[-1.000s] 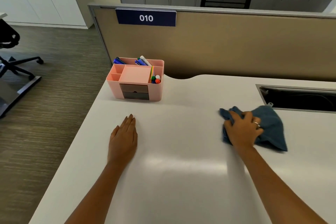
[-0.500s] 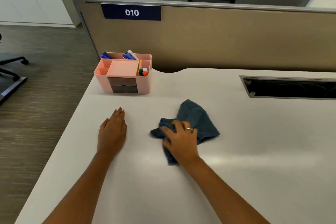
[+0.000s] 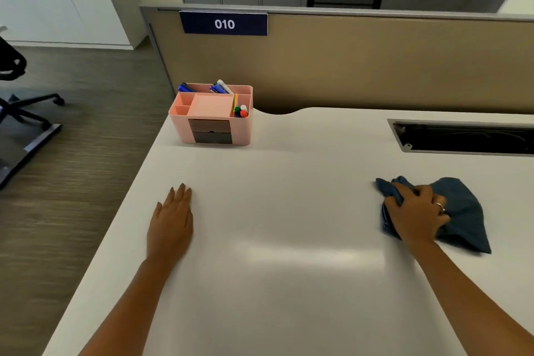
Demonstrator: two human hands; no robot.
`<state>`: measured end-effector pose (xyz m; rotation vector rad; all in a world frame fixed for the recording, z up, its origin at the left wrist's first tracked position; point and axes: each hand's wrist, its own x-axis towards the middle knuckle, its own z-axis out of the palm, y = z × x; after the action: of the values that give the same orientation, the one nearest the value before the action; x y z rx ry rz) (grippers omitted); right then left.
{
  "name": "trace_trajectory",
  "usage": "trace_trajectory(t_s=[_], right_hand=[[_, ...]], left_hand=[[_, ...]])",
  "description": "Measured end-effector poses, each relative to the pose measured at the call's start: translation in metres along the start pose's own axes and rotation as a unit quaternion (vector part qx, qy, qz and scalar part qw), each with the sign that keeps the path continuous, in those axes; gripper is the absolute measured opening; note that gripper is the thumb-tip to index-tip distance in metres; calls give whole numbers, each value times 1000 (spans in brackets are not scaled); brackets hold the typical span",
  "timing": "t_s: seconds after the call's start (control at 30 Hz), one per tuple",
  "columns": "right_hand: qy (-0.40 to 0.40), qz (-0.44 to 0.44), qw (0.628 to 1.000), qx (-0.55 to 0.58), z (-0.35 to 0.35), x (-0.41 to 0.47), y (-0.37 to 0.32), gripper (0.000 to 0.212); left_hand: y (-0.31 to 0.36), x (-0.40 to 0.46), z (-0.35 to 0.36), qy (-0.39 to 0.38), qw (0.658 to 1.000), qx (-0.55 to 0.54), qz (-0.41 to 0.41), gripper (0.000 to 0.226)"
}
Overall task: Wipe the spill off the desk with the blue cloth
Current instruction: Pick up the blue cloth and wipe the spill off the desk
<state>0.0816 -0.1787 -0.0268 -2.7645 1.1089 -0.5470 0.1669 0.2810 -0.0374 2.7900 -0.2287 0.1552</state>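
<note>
The blue cloth lies bunched on the white desk at the right. My right hand presses down on its left part, fingers curled into the fabric. My left hand rests flat on the desk near the left edge, palm down, holding nothing. No spill shows on the desk surface; a soft glare lies between my arms.
A pink desk organiser with pens stands at the back left corner. A dark cable slot is cut into the desk at the back right. A tan partition closes the back. An office chair stands on the floor at left.
My right hand swept the cloth from the right to the desk's middle, then back to the right. My left hand stayed flat in place.
</note>
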Motion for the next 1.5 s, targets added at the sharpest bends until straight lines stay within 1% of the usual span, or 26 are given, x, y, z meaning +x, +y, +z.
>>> trace_trajectory(t_s=[0.1,0.2,0.27,0.37,0.43,0.5,0.57,0.67,0.7,0.77,0.83,0.93,1.0,1.07,1.13,1.2,1.27,1.3,1.43,1.5], right_hand=[[-2,3,1000,22,7,2,-30,36],[-15,-31,999,29,15,-3,-78,35],[-30,-69,997,30,20,-15,-118,36],[-48,-161,985,41,21,-51,-183,36],[-50,-241,968,51,18,-89,-221,35],[-54,-329,940,65,13,-129,-243,35],[-60,-398,912,82,8,-154,-247,34],[-56,-457,880,113,7,-151,-227,29],[-60,-464,877,114,7,-143,-217,29],[-64,-451,885,94,7,-121,-191,30],[-53,-405,910,73,7,-96,-156,33],[-56,-302,949,66,1,-64,-103,38],[-70,-250,963,67,-6,-55,-87,35],[-83,-232,965,87,-11,-57,-88,32],[-112,-264,951,118,-16,-68,-97,33],[-154,-317,925,145,-23,-86,-101,34],[-207,-348,900,161,-36,-106,-102,33],[-233,-351,892,164,-41,-114,-101,34],[-290,-332,888,130,-61,-127,-95,30],[-349,-316,877,99,-72,-124,-99,26]], left_hand=[[2,-4,-1,8,1000,20,-11,48],[0,-4,-1,6,999,31,-12,49],[0,-4,-1,9,999,30,-11,49],[-1,-4,-2,15,999,30,-10,48],[-3,-3,-3,17,999,29,-9,48],[-4,-2,-3,15,999,29,-9,48],[-5,-3,-3,12,1000,28,-10,48],[-6,-3,-3,10,1000,24,-9,48],[-6,-3,-4,11,1000,20,-9,48],[-7,-4,-4,12,1000,15,-10,48],[-5,-6,-4,14,1000,13,-11,47],[-2,-6,-5,12,1000,14,-11,47],[-2,-4,-6,11,1000,22,-10,47],[-1,-3,-7,4,1000,29,-8,48],[-3,-6,-5,1,999,29,-17,48],[-3,-7,-5,2,1000,27,-14,48],[-2,-7,-6,5,1000,24,-9,48],[-3,-6,-6,4,1000,24,-9,48],[-3,-5,-6,-9,999,32,-4,48],[-2,-6,-5,-6,999,34,-10,48]])
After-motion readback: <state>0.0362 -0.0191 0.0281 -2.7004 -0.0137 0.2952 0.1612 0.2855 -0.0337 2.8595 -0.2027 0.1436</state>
